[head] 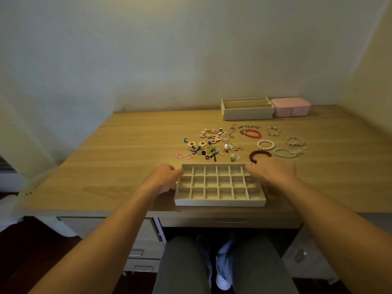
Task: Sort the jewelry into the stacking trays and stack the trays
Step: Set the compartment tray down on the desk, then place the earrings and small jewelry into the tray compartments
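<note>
Beige grid tray (219, 202) lies flat, jewelry (203, 143) scattered just behind.

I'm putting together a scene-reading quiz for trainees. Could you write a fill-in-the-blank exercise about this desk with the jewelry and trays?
1. The grid tray, held between the left hand and the right hand, has six columns and ___ rows of compartments.
2. Every compartment of it that shows is ___.
3. The box right of the long-slot tray at the back of the desk is ___.
Missing words: three; empty; pink.
</note>
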Action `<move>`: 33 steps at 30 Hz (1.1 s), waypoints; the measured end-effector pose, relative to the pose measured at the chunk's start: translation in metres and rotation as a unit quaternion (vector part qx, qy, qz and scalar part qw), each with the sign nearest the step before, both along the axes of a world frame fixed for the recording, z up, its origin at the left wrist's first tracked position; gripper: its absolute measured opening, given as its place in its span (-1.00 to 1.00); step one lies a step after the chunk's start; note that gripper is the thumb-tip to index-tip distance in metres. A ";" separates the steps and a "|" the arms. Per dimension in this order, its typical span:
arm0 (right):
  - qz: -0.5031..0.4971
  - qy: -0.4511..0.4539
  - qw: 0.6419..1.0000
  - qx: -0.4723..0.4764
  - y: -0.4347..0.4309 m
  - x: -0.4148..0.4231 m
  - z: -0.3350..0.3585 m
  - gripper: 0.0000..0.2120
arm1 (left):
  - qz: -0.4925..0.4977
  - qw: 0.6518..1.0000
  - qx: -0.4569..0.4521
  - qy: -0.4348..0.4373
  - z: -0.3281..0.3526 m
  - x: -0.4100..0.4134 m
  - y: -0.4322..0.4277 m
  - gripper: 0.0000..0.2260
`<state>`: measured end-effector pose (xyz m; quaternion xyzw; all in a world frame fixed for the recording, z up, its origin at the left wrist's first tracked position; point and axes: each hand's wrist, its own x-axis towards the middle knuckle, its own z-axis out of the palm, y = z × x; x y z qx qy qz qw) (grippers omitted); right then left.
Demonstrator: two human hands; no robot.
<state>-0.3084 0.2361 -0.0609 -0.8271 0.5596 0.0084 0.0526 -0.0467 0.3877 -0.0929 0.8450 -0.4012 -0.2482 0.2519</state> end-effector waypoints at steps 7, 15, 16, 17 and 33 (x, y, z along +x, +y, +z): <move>0.008 -0.099 0.993 -0.057 -0.029 0.020 -0.002 -0.69 | 0.069 0.986 -0.111 -0.105 0.011 -0.002 -0.030 -0.70; 0.107 -0.255 0.960 0.037 -0.066 0.054 -0.021 -0.80 | -0.144 0.970 -0.090 -0.174 0.009 -0.022 -0.074 -0.83; 0.116 -0.259 0.958 0.049 -0.070 0.056 -0.022 -0.78 | -0.161 0.965 -0.079 -0.189 0.006 -0.022 -0.077 -0.80; 0.128 -0.258 0.956 0.063 -0.073 0.056 -0.022 -0.78 | -0.174 0.960 -0.077 -0.205 0.004 -0.023 -0.080 -0.79; 0.251 -0.116 0.958 0.080 -0.096 0.071 -0.017 -0.86 | -0.186 0.955 -0.106 -0.204 -0.009 -0.039 -0.111 -0.78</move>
